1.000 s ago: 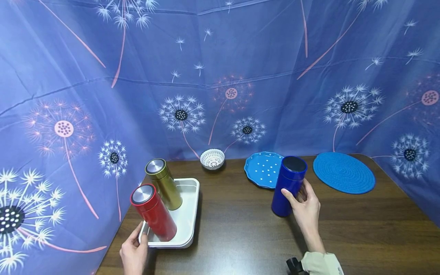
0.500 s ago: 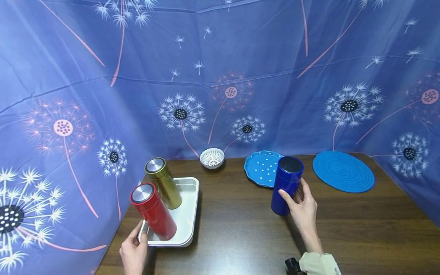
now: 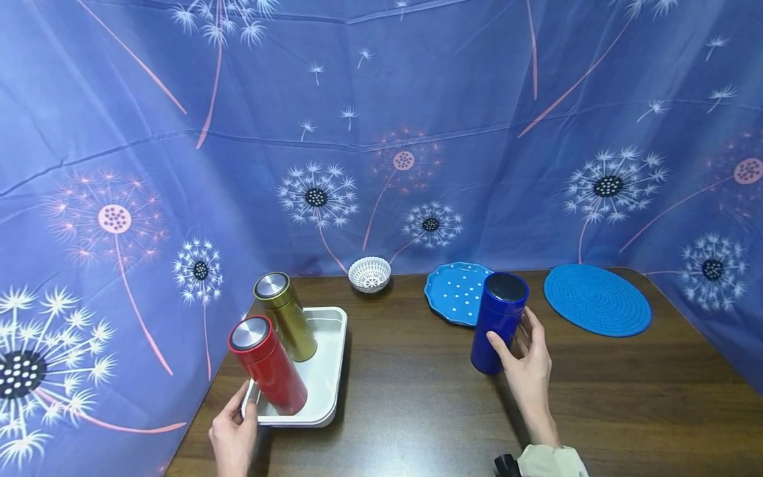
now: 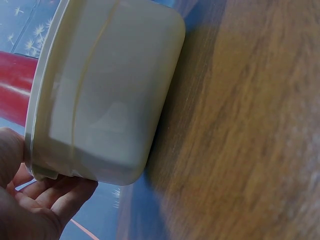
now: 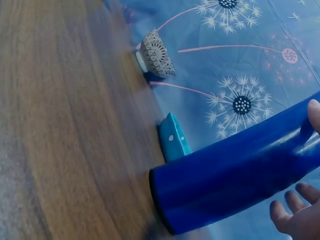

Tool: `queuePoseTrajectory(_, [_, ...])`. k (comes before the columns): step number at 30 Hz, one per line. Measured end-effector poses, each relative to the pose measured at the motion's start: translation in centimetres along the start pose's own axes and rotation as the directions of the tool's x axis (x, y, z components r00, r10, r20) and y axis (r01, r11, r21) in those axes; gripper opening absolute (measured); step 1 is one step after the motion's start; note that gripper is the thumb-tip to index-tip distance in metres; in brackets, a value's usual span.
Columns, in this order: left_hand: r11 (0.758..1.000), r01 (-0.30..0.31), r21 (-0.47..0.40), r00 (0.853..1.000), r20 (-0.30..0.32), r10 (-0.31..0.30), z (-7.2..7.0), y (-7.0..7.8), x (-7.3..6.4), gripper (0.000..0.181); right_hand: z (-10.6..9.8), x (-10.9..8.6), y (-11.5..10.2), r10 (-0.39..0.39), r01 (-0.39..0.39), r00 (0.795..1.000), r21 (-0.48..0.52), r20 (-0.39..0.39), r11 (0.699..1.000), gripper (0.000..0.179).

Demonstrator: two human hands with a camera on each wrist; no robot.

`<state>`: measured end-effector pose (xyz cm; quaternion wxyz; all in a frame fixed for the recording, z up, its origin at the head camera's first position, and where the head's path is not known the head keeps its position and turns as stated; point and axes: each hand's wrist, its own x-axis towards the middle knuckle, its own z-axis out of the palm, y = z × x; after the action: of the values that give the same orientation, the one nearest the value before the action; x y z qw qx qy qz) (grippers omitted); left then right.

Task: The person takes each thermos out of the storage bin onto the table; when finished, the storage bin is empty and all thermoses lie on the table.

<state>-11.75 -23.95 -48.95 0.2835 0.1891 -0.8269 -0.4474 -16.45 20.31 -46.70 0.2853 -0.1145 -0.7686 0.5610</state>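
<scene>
My left hand pinches the near-left corner of a white tray, thumb on the inner side and fingers under the rim. On the tray stand a red thermos and, behind it, a gold thermos, both with silver-topped lids. My right hand is around a blue thermos with a dark lid, held upright. Its thumb lies on the near side, while the fingers reach behind. In the right wrist view the fingertips show beside the blue thermos. Whether its base touches the table cannot be told for certain.
A small white patterned bowl stands at the table's back edge. Behind the blue thermos lies a blue polka-dot plate. A round blue woven mat lies at the back right. A blue dandelion-print curtain hangs behind the wooden table.
The right hand and the blue thermos have shifted slightly left, mostly in the first half second. The left hand, the tray and its two thermoses stay in place.
</scene>
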Motion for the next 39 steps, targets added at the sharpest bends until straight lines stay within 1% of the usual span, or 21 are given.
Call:
queuePoseTrajectory(3, [1.000,-0.003,-0.007,1.000,-0.005,0.003,-0.1,-0.1,0.0,0.034,0.1,-0.3,0.1,-0.042,0.040,0.997,-0.029,-0.062,0.999,0.073])
queuePoseTrajectory(6, [1.000,-0.002,-0.014,1.000,-0.006,0.002,-0.3,-0.1,0.0,0.034,0.1,-0.5,0.1,-0.090,0.085,0.988,-0.045,-0.122,0.995,0.065])
queuePoseTrajectory(9, [1.000,0.000,-0.021,1.000,-0.008,0.000,-0.4,-0.1,0.0,0.035,0.1,-0.9,0.1,-0.127,0.124,0.979,-0.023,-0.158,0.992,0.056])
queuePoseTrajectory(12, [1.000,-0.003,-0.026,1.000,-0.014,0.003,-0.5,-0.1,0.0,0.035,0.2,-1.6,0.0,-0.160,0.166,0.973,0.025,-0.168,0.986,0.046])
queuePoseTrajectory(14, [1.000,-0.005,-0.027,1.000,-0.017,0.005,-0.5,0.0,0.0,0.035,0.4,-2.1,-0.2,-0.193,0.205,0.967,0.057,-0.165,0.977,0.041])
queuePoseTrajectory(17, [1.000,-0.009,-0.022,1.000,-0.023,0.008,-0.6,0.0,0.1,0.036,0.9,-3.2,-1.1,-0.268,0.282,0.952,0.081,-0.147,0.956,0.037])
queuePoseTrajectory(21, [0.999,-0.025,-0.028,0.999,-0.027,0.024,-0.4,0.2,0.2,0.037,1.8,-4.4,-3.0,-0.342,0.348,0.937,0.131,-0.070,0.928,0.035])
queuePoseTrajectory(23, [0.999,-0.031,-0.034,0.999,-0.025,0.030,-0.3,0.3,0.2,0.037,2.4,-4.8,-3.8,-0.358,0.355,0.934,0.161,-0.015,0.921,0.036])
queuePoseTrajectory(27, [0.999,-0.030,-0.029,0.999,-0.023,0.030,-0.2,0.4,0.3,0.037,3.8,-5.2,-4.7,-0.363,0.343,0.927,0.181,0.091,0.922,0.042])
queuePoseTrajectory(29, [0.999,-0.028,-0.029,0.999,-0.026,0.027,-0.2,0.4,0.4,0.037,4.6,-5.2,-4.9,-0.341,0.308,0.928,0.206,0.150,0.929,0.045])
queuePoseTrajectory(32, [0.999,-0.030,-0.037,0.999,-0.029,0.029,-0.1,0.4,0.3,0.037,5.9,-5.2,-5.0,-0.277,0.215,0.931,0.254,0.239,0.943,0.051])
queuePoseTrajectory(35, [0.999,-0.040,-0.031,0.999,-0.028,0.039,0.0,0.3,0.2,0.037,7.5,-5.0,-4.4,-0.201,0.103,0.926,0.300,0.319,0.948,0.058])
queuePoseTrajectory(38, [0.999,-0.045,-0.023,0.999,-0.022,0.044,0.3,0.2,0.1,0.037,9.3,-4.9,-3.5,-0.138,0.008,0.910,0.318,0.390,0.948,0.064])
queuePoseTrajectory(39, [0.999,-0.045,-0.020,0.999,-0.020,0.045,0.4,0.2,0.0,0.037,9.9,-4.9,-3.2,-0.129,-0.012,0.903,0.325,0.409,0.946,0.066])
